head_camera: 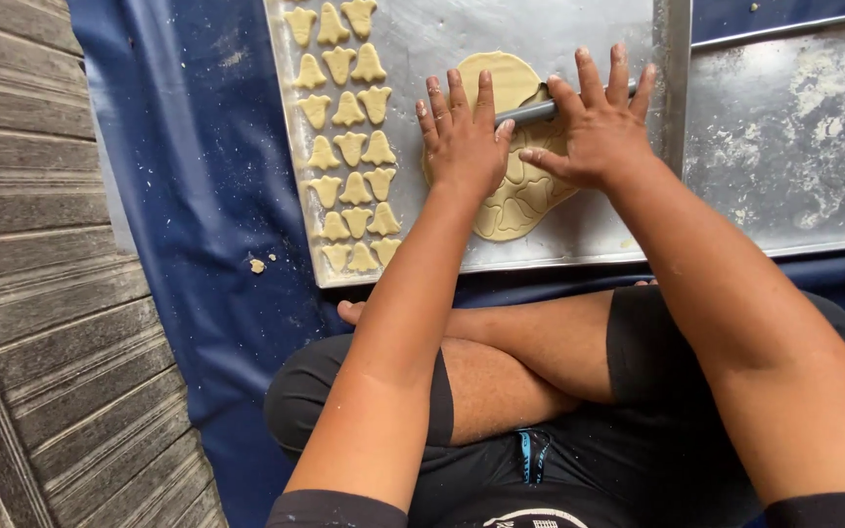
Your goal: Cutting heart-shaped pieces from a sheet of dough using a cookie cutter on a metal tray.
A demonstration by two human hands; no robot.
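Far left of frame: grey wooden planks, then a blue tarp with a crumb of dough lying loose on it. Upper centre-left: a metal tray dusted with flour, and down its left edge three columns of cut dough shapes, packed close, pale yellow. Centre of the tray: the flat dough sheet, with cutter outlines showing in its lower part. It looks soft and thin, so it'll likely tear or stretch if you pull it; lift it from underneath or at an edge, not by pinching the middle. Across it lies a grey rolling pin, slim, stiff, probably light and prone to slip on flour; take it near both ends with flat palms. Your left hand is spread flat, fingers straight and slightly fanned, palm pressing down on the pin's left end and the dough, gripping nothing. Your right hand is the same, fingers wide apart and extended, palm on the pin's right part, thumb pointing back left over the dough. No curl or closure on either hand. Right of frame: a second metal tray, flour smeared, just beside the first. Bottom: your crossed legs in black shorts on the tarp.
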